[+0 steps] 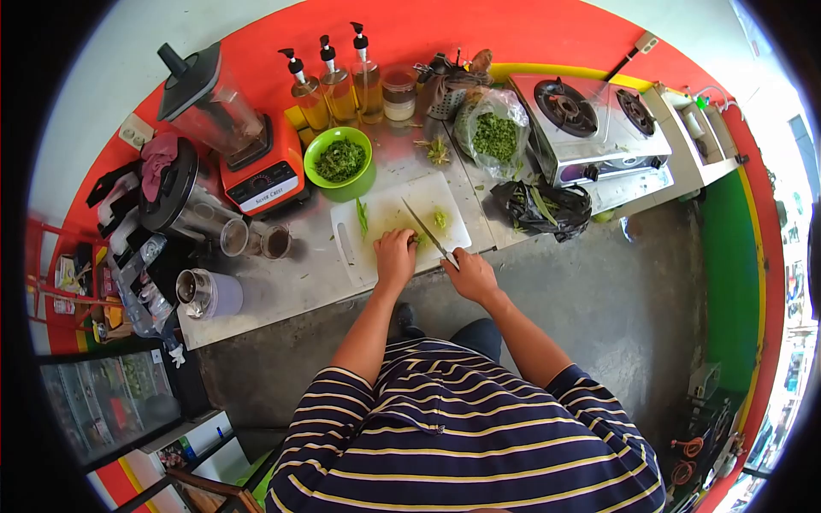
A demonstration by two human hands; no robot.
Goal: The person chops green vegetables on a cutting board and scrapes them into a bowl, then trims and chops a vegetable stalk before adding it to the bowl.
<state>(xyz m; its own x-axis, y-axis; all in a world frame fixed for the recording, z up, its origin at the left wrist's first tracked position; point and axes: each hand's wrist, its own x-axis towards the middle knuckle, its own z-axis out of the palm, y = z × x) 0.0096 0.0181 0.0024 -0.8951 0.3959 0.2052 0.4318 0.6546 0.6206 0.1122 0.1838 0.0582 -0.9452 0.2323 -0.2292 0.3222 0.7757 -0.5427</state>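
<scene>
A white cutting board (458, 229) lies on the metal counter in front of me. My right hand (473, 276) is closed around the handle of a kitchen knife (425, 228), its blade pointing away and to the left over the board. On the board's near side rests my left hand (396, 259), fingers curled by a small greenish-brown piece, mostly hidden, close to the blade. A few long green strips (363, 218) lie at the board's left. Small chopped green bits (440, 219) sit right of the knife.
Behind the board stands a lime-green bowl (363, 181) of chopped greens. Left are a red-based blender (263, 184) and glass jars (275, 242). Pump bottles (338, 85) line the wall. To the right are a bag of greens (496, 137), a black plastic bag (547, 209) and a gas stove (590, 120).
</scene>
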